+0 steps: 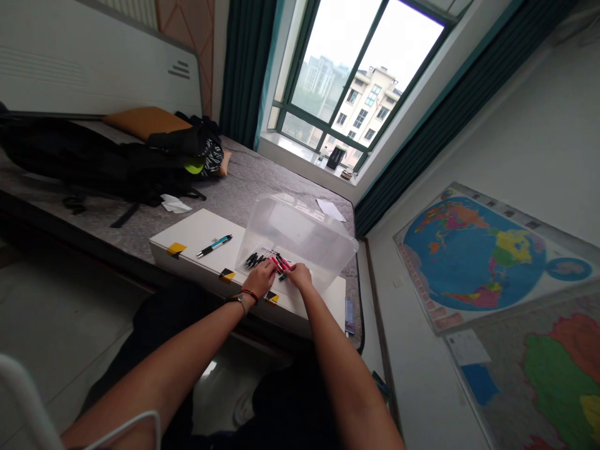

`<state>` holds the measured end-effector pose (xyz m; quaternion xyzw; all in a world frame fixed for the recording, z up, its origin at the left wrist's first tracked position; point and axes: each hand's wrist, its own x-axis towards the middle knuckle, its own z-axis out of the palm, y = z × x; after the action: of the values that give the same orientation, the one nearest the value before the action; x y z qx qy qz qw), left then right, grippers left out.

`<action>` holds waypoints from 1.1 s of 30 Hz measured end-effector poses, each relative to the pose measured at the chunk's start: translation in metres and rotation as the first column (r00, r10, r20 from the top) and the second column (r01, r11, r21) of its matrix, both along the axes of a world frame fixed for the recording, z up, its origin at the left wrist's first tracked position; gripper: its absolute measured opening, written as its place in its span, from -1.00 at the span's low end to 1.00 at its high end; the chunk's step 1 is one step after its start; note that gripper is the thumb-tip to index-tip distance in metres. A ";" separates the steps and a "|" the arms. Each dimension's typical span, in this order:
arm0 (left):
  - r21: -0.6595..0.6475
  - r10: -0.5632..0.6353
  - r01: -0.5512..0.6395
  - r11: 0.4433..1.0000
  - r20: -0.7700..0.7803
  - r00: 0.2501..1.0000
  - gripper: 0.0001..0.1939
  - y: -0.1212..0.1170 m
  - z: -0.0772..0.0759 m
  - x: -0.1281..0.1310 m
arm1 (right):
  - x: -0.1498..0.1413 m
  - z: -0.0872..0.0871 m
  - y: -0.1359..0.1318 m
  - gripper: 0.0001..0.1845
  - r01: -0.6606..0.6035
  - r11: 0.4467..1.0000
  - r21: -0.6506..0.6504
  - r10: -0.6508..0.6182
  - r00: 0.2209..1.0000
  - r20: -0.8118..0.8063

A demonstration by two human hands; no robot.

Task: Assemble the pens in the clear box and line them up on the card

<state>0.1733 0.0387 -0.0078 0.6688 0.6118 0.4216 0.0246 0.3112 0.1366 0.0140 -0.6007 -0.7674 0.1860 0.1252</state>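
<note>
Both forearms reach out from me; left hand [262,279] and right hand [297,275] close their fingers on the red and black pens [276,262] at the mouth of the tipped clear bin [300,234], on the white board [197,234] lying on the bed [234,187].

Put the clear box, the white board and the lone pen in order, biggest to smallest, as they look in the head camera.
1. white board, the widest thing on the bed.
2. clear box, tipped on its side on the board; it covers nearly as much of the picture, so this is close.
3. lone pen, by far the smallest.
</note>
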 end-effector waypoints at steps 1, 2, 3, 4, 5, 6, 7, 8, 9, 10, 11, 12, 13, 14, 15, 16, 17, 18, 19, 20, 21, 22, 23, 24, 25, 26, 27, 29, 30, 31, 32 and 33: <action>-0.001 0.004 -0.004 1.000 -0.003 1.000 -0.86 0.000 -0.001 0.000 | -0.001 0.002 0.001 -0.83 0.010 0.999 -0.036 -0.010 1.000 0.012; -0.002 0.007 -0.007 1.000 -0.007 1.000 -0.86 0.001 -0.002 -0.001 | -0.001 0.003 0.002 -0.83 0.022 0.997 -0.069 -0.020 1.000 0.024; -0.003 0.010 -0.010 1.000 -0.009 1.000 -0.86 0.001 -0.003 -0.001 | -0.002 0.005 0.002 -0.83 0.033 0.995 -0.092 -0.030 0.999 0.035; -0.006 0.011 -0.011 1.000 -0.010 1.000 -0.86 0.002 -0.004 -0.001 | -0.002 0.006 0.002 -0.82 0.043 0.994 -0.104 -0.039 0.998 0.043; -0.009 0.010 -0.010 1.000 -0.011 1.000 -0.87 0.002 -0.005 -0.001 | -0.001 0.007 0.001 -0.82 0.052 0.993 -0.103 -0.048 0.998 0.048; -0.012 0.008 -0.008 1.000 -0.013 1.000 -0.87 0.003 -0.006 -0.001 | -0.001 0.008 0.000 -0.81 0.060 0.994 -0.090 -0.055 0.997 0.050; -0.015 0.006 -0.006 1.000 -0.016 1.000 -0.87 0.003 -0.007 -0.002 | 0.000 0.008 -0.001 -0.80 0.068 0.995 -0.069 -0.064 0.997 0.051; -0.016 0.007 -0.007 1.000 -0.018 1.000 -0.86 0.003 -0.007 -0.002 | 0.001 0.008 -0.003 -0.79 0.074 0.996 -0.045 -0.072 0.996 0.048; -0.015 0.010 -0.010 1.000 -0.020 1.000 -0.86 0.004 -0.008 -0.002 | 0.002 0.008 -0.005 -0.78 0.076 0.997 -0.021 -0.075 0.996 0.041; -0.013 0.013 -0.014 1.000 -0.021 1.000 -0.86 0.003 -0.008 -0.002 | 0.004 0.008 -0.007 -0.77 0.075 0.997 0.001 -0.075 0.997 0.025; -0.010 0.018 -0.018 1.000 -0.022 1.000 -0.86 0.003 -0.008 -0.002 | 0.005 0.008 -0.010 -0.76 0.071 0.997 0.024 -0.071 0.997 -0.001; -0.007 0.020 -0.020 1.000 -0.025 0.999 -0.86 0.003 -0.008 -0.002 | 0.006 0.007 -0.014 -0.75 0.066 0.997 0.049 -0.064 0.997 -0.041; -0.004 0.021 -0.021 1.000 -0.030 0.999 -0.86 0.003 -0.007 -0.002 | 0.007 0.006 -0.018 -0.74 0.062 0.995 0.081 -0.054 0.994 -0.095; 0.000 0.021 -0.021 1.000 -0.037 0.999 -0.86 0.003 -0.007 -0.002 | 0.009 0.004 -0.023 -0.73 0.060 0.991 0.119 -0.041 0.986 -0.160; 0.003 0.019 -0.019 1.000 -0.046 0.999 -0.86 0.003 -0.007 -0.002 | 0.010 0.002 -0.029 -0.72 0.064 0.985 0.160 -0.025 0.972 -0.232; 0.007 0.016 -0.015 1.000 -0.053 0.998 -0.87 0.003 -0.007 -0.002 | 0.012 -0.001 -0.035 -0.71 0.072 0.978 0.198 -0.009 0.953 -0.304; 0.009 0.011 -0.010 1.000 -0.060 0.998 -0.87 0.003 -0.006 -0.002 | 0.013 -0.004 -0.042 -0.70 0.083 0.970 0.227 0.008 0.928 -0.372; 0.011 0.006 -0.005 1.000 -0.063 0.998 -0.88 0.004 -0.006 -0.002 | 0.015 -0.008 -0.048 -0.69 0.101 0.965 0.242 0.014 0.901 -0.433; 0.013 0.002 -0.001 1.000 -0.063 0.998 -0.88 0.004 -0.006 -0.001 | 0.017 -0.012 -0.053 -0.68 0.120 0.962 0.244 0.015 0.873 -0.487; 0.016 -0.002 0.003 1.000 -0.058 0.998 -0.88 0.004 -0.006 -0.001 | 0.019 -0.016 -0.058 -0.67 0.136 0.962 0.235 0.010 0.846 -0.533; 0.021 -0.004 0.005 1.000 -0.046 0.999 -0.87 0.004 -0.006 -0.001 | 0.020 -0.019 -0.061 -0.66 0.146 0.965 0.218 0.004 0.822 -0.569; 0.031 -0.002 0.003 1.000 -0.028 1.000 -0.85 0.003 -0.006 0.000 | 0.022 -0.022 -0.062 -0.67 0.145 0.969 0.198 0.001 0.803 -0.596; 0.045 0.003 -0.003 0.999 -0.006 1.000 -0.81 0.003 -0.007 0.001 | 0.024 -0.025 -0.063 -0.67 0.136 0.975 0.178 0.002 0.788 -0.615; 0.062 0.010 -0.011 0.998 0.018 1.000 -0.75 0.003 -0.008 0.001 | 0.025 -0.026 -0.063 -0.67 0.120 0.979 0.162 0.008 0.778 -0.629; 0.077 0.017 -0.020 0.997 0.039 0.999 -0.68 0.003 -0.009 0.001 | 0.027 -0.027 -0.062 -0.68 0.103 0.983 0.150 0.017 0.769 -0.639; 0.087 0.022 -0.027 0.996 0.055 0.998 -0.62 0.003 -0.010 0.002 | 0.028 -0.028 -0.061 -0.69 0.085 0.986 0.144 0.029 0.761 -0.648; 0.093 0.026 -0.031 0.995 0.062 0.998 -0.58 0.003 -0.011 0.002 | 0.029 -0.028 -0.060 -0.69 0.067 0.988 0.143 0.044 0.754 -0.656; 0.093 0.011 -0.015 0.996 0.043 0.999 -0.61 0.004 -0.013 0.001 | 0.031 -0.027 -0.058 -0.71 0.034 0.988 0.148 0.075 0.738 -0.670; 0.090 -0.002 0.000 0.996 0.025 1.000 -0.67 0.005 -0.014 0.001 | 0.032 -0.026 -0.058 -0.72 0.022 0.989 0.149 0.086 0.730 -0.678; 0.087 -0.016 0.016 0.996 0.005 1.000 -0.72 0.006 -0.015 0.000 | 0.032 -0.026 -0.058 -0.72 0.013 0.989 0.148 0.093 0.721 -0.686; 0.085 -0.030 0.031 0.996 -0.012 0.999 -0.76 0.006 -0.016 0.000 | 0.033 -0.025 -0.057 -0.72 0.007 0.990 0.144 0.096 0.712 -0.696; 0.084 -0.042 0.044 0.996 -0.025 0.999 -0.77 0.007 -0.016 -0.001 | 0.032 -0.024 -0.057 -0.72 -0.001 0.991 0.137 0.098 0.702 -0.705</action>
<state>0.1725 0.0456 -0.0237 0.6871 0.5792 0.4385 -0.0017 0.3436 0.0792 -0.0103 -0.4527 -0.6859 0.3574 0.4437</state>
